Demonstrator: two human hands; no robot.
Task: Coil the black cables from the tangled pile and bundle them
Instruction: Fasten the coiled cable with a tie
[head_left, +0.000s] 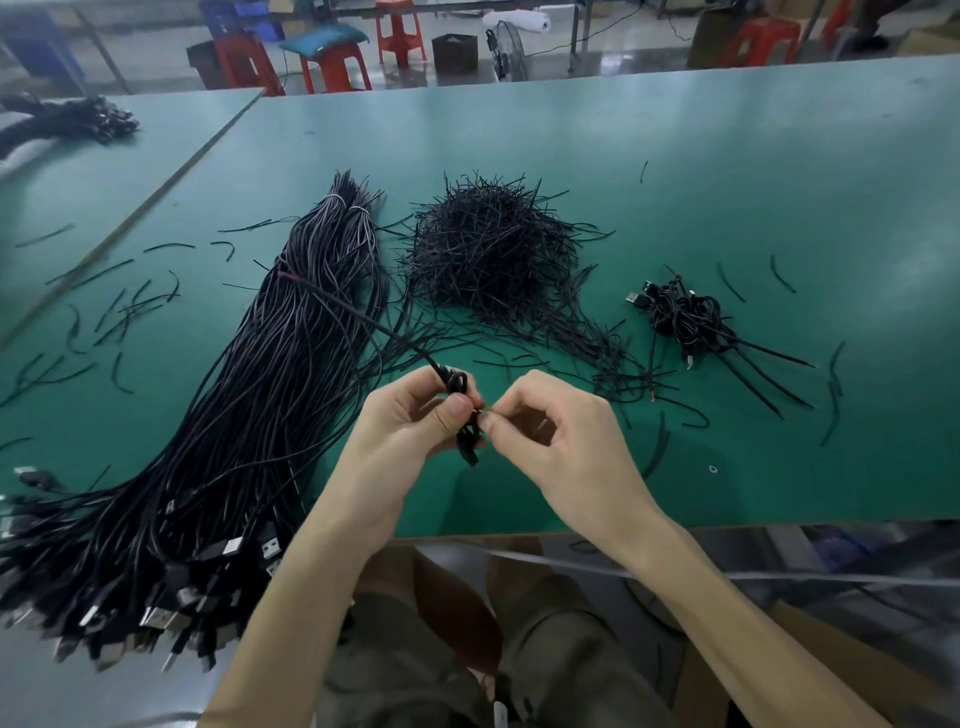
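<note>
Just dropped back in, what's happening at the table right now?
A person is working at the green table, partway through a bundle. The left hand grips a small coiled cable. The right hand pinches at its middle, apparently securing it. Uncoiled cables lie left, a heap of short black pieces centre, finished coils right.

Brightness: even, fairly bright indoor light; the green desk (727, 156) reads clearly.
Shadows: one faint, soft patch on the desk, just at 6 o'clock of the left hand (410, 423) and right hand (563, 434).
Glare: pale sheen on the floor (649, 52) at 12 o'clock; small glints on the USB plugs (231, 545) at 8 o'clock.
Sharpest: the centre, where both hands pinch a black cable (457, 387).
Blur: USB plugs and cable scraps (130, 306) toward 8 and 9 o'clock are smeared.
Distortion: the desk's far edge bows; the corners stretch.
</note>
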